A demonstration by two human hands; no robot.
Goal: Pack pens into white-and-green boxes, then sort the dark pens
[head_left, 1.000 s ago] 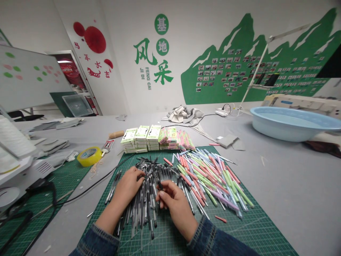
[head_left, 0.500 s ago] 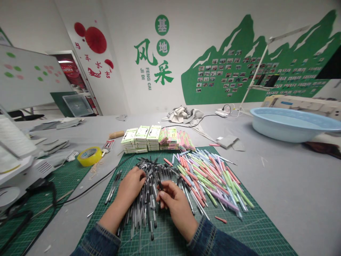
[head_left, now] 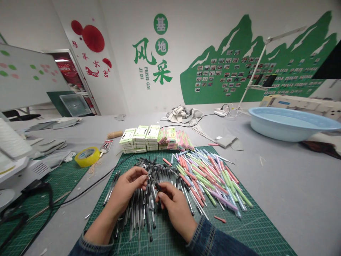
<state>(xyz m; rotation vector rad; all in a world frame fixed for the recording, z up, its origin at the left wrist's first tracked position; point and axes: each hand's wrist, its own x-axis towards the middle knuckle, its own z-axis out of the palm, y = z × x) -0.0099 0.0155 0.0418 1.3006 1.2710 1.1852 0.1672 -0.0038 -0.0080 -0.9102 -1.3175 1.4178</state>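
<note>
My left hand [head_left: 128, 186] hangs over the left side of a heap of clear-barrelled black pens [head_left: 138, 213], thumb and fingers pinched together. What lies between those fingertips, if anything, is too small to make out. My right hand [head_left: 176, 206] is at the heap's right edge, its fingers curled round a small black pen cap [head_left: 158, 187]. More black caps and pen ends [head_left: 163, 173] lie bunched just beyond both hands. To the right spreads a pile of pastel pens [head_left: 207, 174] in pink, green, blue and purple.
A green cutting mat [head_left: 255, 227] lies under the pens. Behind them stand stacked small boxes [head_left: 141, 137]. Yellow tape [head_left: 87, 156] and a glue tube [head_left: 107, 146] lie left, near a black cable [head_left: 98, 183]. A blue basin [head_left: 287, 124] sits far right.
My left hand has lifted slightly off the pens and turned, moving a little towards my right hand, with thumb and fingers now pinched. My right hand stays almost still with the black cap.
</note>
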